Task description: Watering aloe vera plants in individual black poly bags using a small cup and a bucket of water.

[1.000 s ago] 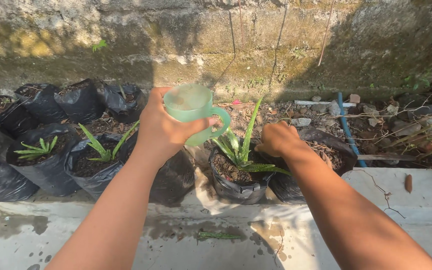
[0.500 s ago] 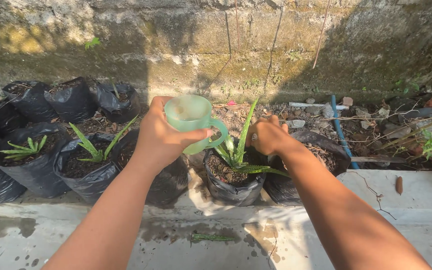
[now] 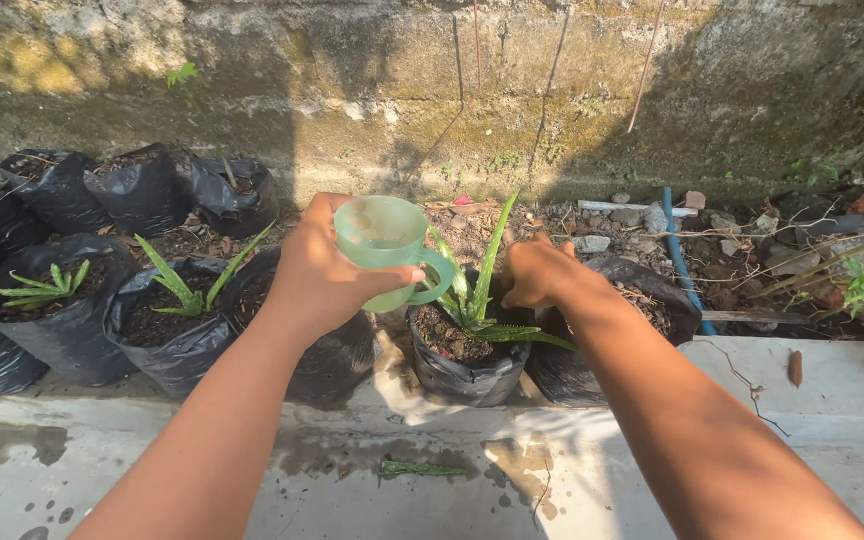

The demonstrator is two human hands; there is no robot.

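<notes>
Grip, left: your left hand (image 3: 317, 275) is wrapped around the green mug (image 3: 384, 243), thumb lying across its front beside the handle, fingers behind it.
Grip, right: your right hand (image 3: 537, 272) is curled loosely at the aloe (image 3: 475, 300), fingertips among the leaves; you cannot tell whether it pinches a leaf or only touches.
Mug: held up in the air, roughly level, just left of the aloe and above the gap between 2 bags; its rim faces up and toward you.
Aloe: stands in a black bag (image 3: 469, 375) of dark soil, 1 tall leaf rising upright between the mug and your right hand, a lower leaf reaching right.
Neighbours: a second bag (image 3: 167, 355) with a smaller aloe sits to the left, under your left forearm's far side; another bag (image 3: 57, 340) lies further left.
Ground: the bags stand against a concrete ledge (image 3: 832, 385), wet in patches.
Behind: a mossy wall (image 3: 552, 90); a blue pipe (image 3: 682, 260) lies among stones to the right.
</notes>
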